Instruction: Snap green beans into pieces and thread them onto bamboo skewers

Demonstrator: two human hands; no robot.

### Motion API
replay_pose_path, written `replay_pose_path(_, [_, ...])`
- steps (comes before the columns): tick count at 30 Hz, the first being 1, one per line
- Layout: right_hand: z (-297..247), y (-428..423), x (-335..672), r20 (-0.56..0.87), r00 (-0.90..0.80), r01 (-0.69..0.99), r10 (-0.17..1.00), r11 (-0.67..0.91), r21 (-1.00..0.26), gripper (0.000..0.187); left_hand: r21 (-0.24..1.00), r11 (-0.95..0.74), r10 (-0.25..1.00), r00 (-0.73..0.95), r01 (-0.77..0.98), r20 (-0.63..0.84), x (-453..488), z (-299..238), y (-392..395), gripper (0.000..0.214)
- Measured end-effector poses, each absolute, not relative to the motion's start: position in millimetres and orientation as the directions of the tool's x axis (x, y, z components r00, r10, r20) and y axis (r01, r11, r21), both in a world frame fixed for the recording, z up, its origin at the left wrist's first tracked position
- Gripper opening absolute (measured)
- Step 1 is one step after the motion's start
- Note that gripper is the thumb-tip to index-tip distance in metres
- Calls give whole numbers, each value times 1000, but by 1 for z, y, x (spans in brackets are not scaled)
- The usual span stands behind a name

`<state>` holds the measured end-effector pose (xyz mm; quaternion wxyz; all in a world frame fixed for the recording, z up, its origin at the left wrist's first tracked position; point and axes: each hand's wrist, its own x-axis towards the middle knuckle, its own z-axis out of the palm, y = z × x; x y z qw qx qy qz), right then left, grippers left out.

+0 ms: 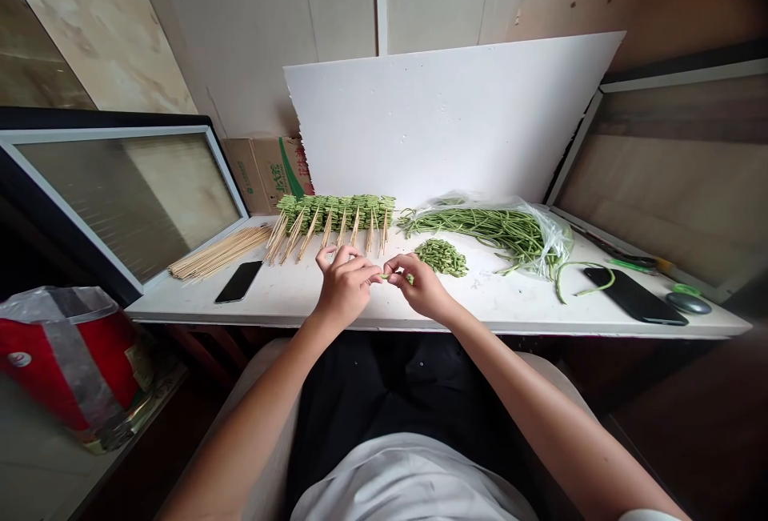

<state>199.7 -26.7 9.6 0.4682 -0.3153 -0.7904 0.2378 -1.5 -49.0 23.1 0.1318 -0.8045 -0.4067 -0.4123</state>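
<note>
Over the front of the white table, my left hand (345, 285) and my right hand (422, 287) meet fingertip to fingertip, both closed in a pinch. Between them shows a short green bean piece (385, 276); whether a skewer is also held cannot be seen. Just behind my right hand lies a heap of cut bean pieces (442, 256). Beyond my left hand, skewered bean pieces (336, 211) are stacked in a row, their bare stick ends pointing toward me. Loose bamboo skewers (219, 253) lie to the left.
Long green beans (492, 225) spill from a clear plastic bag (555, 237) at the right. One phone (238, 282) lies at left, another dark phone (636, 295) at right beside a mouse-like object (687, 302). A white board (450, 121) stands behind the table (480, 310).
</note>
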Motion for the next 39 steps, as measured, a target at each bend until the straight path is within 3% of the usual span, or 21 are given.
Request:
replay_pose_path(8, [10,-22,201,542,-380,136,749,625,-769,25,228,-668,556,272,708,785,-1,23,-46,28])
replay_pose_path(15, [18,-32,201,686,-277,338,673,737,-586,27,219,-643,554,248,734,794,-9,25,-42,7])
replay_pose_path(27, [20,-34,200,733,-328,427,596,786,-448,13,177,-670,586,367,721,723,-4,25,-46,13])
replay_pose_path(31, [20,-35,200,727,-347,378,593,798,-470,18,222,-674,608,357,705,709,-4,26,-47,16])
replay_pose_path(39, [14,-27,203,653,-358,214,667,740,-638,11,360,-736,609,330,573,721,-8,25,-41,10])
